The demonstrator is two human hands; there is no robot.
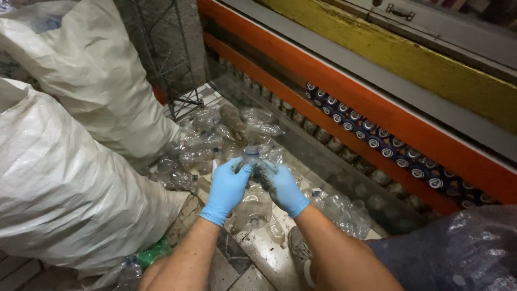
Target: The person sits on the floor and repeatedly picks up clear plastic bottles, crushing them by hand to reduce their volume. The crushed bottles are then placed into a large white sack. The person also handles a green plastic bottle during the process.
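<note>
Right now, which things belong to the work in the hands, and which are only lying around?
In the work:
- left hand, blue glove
- right hand, blue glove
- clear plastic bottle held between both

Lying about:
- pile of crushed clear bottles
- white woven sacks
- green bottle
- clear plastic bag

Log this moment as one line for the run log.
left hand: grips clear plastic bottle | right hand: grips same bottle | below: bottle pile on floor | left: white sacks

Bottle [252, 161] mostly hidden by hands [257, 186]; sacks [64, 183] cut off at left edge
</note>
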